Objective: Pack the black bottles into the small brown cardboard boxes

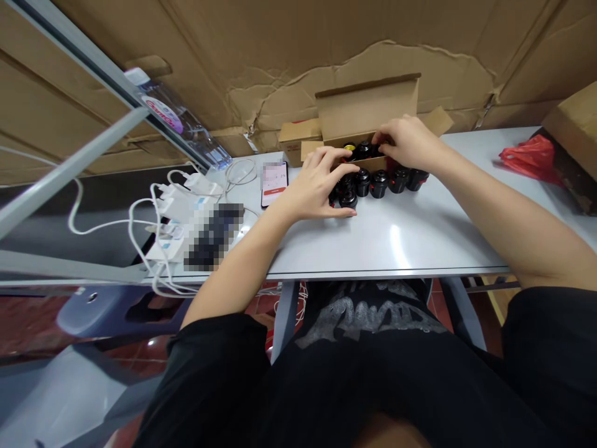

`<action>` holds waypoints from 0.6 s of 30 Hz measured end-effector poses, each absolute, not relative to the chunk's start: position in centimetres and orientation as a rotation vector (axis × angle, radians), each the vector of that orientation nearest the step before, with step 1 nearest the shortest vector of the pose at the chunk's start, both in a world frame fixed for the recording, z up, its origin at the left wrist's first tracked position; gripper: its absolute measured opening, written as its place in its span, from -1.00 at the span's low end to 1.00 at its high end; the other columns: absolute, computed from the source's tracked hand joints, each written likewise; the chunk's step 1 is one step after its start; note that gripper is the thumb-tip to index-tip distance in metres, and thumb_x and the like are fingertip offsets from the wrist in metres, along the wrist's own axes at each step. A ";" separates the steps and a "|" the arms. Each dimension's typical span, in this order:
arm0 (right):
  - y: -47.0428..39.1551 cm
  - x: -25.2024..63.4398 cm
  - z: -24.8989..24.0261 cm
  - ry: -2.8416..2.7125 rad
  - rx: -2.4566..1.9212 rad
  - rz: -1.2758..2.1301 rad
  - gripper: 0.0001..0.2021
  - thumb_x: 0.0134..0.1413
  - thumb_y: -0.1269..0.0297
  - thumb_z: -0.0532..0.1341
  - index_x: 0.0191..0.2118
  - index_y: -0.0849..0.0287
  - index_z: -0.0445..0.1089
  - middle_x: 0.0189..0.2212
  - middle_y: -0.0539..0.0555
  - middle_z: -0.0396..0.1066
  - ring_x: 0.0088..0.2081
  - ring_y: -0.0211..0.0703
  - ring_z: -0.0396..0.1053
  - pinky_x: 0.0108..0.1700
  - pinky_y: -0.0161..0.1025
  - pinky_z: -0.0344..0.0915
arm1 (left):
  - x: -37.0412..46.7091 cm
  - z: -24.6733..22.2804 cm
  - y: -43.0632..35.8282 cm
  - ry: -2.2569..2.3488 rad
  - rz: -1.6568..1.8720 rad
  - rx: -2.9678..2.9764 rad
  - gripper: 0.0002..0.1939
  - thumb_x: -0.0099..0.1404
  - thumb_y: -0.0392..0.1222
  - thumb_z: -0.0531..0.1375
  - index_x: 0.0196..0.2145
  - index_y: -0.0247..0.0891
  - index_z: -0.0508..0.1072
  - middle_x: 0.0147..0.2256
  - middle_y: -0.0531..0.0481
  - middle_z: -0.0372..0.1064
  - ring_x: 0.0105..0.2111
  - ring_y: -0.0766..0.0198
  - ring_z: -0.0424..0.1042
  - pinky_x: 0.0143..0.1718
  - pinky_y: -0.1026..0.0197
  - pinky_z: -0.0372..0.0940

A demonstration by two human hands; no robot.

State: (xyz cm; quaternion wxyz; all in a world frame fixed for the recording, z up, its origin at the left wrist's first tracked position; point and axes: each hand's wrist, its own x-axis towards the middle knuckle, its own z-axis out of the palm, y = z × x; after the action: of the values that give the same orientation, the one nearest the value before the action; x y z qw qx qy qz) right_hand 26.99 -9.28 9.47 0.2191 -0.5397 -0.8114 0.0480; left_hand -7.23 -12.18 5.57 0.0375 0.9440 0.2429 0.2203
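A small open cardboard box (368,102) stands at the back of the white table with its lid raised. Inside it are glossy black small containers (365,148) and one with a yellow top (349,147). Several more black containers (379,183), some with red bits, line the front of the box. My left hand (319,183) curves around the left end of this group, its thumb and fingers spread apart, a container between them. Over the box's right part, my right hand (407,143) pinches down at a dark container, mostly hidden by the fingers.
To the left are a phone (274,183), a white power strip with chargers and cables (175,208), a blurred dark device (214,236) and a plastic bottle (180,121) by the metal frame. A red plastic bag (532,158) and a cardboard carton (576,130) are at right.
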 end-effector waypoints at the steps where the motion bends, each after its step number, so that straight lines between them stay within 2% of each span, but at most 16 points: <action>1: -9.0 27.1 9.3 -2.233 -1.499 0.135 -0.61 0.38 -0.05 0.41 0.13 -0.02 0.84 0.07 0.31 0.87 0.23 0.64 0.68 0.45 0.48 0.45 | -7.2 5.5 -12.1 0.761 0.673 2.898 0.21 0.30 0.85 0.50 0.58 0.00 0.56 0.75 -0.47 0.32 0.72 -0.65 0.25 0.80 -0.84 0.11; 4: -8.2 27.6 8.6 -2.192 -1.498 0.183 -0.64 0.41 -0.14 0.49 0.01 0.03 0.81 -0.11 0.31 0.84 0.11 0.52 0.70 0.41 0.42 0.41 | -7.0 5.4 -12.3 0.782 0.649 2.891 0.13 0.33 0.73 0.57 0.56 -0.03 0.57 0.75 -0.50 0.33 0.74 -0.67 0.25 0.80 -0.83 0.13; 7: -8.2 27.8 8.5 -2.177 -1.443 0.180 -0.66 0.38 -0.15 0.50 -0.03 0.00 0.79 -0.21 0.25 0.81 0.01 0.49 0.69 0.34 0.41 0.43 | -6.6 5.3 -12.6 0.773 0.646 2.883 0.05 0.38 0.64 0.59 0.54 -0.05 0.60 0.70 -0.51 0.40 0.70 -0.63 0.31 0.79 -0.82 0.19; 10: -9.0 27.7 9.1 -2.131 -1.422 0.154 -0.64 0.40 -0.16 0.43 0.01 -0.04 0.80 -0.18 0.23 0.83 -0.01 0.47 0.66 0.30 0.39 0.44 | -6.4 5.0 -12.6 0.768 0.679 2.868 0.03 0.42 0.65 0.55 0.55 -0.05 0.59 0.68 -0.50 0.42 0.69 -0.60 0.32 0.78 -0.80 0.22; 14: -10.9 27.1 11.5 -2.066 -1.435 0.161 -0.54 0.40 -0.15 0.38 0.13 0.05 0.81 -0.07 0.32 0.85 -0.01 0.43 0.63 0.28 0.37 0.44 | -6.3 4.8 -12.5 0.739 0.720 2.884 0.03 0.50 0.72 0.44 0.59 -0.02 0.58 0.66 -0.49 0.44 0.67 -0.55 0.35 0.77 -0.75 0.24; 18: -13.4 25.9 14.1 -1.962 -1.360 0.101 -0.61 0.34 -0.06 0.37 0.12 -0.05 0.75 0.01 0.30 0.85 0.01 0.48 0.66 0.26 0.41 0.50 | -6.3 5.0 -12.8 0.769 0.818 2.907 0.07 0.53 0.79 0.34 0.63 0.01 0.54 0.64 -0.47 0.47 0.66 -0.53 0.39 0.76 -0.72 0.24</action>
State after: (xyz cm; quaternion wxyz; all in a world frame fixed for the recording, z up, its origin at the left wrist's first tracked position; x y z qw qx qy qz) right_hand 25.87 -13.36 14.14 0.3673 -0.5295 -0.7637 0.0392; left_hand -6.28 -12.85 5.04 0.0129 0.9328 0.2468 0.2624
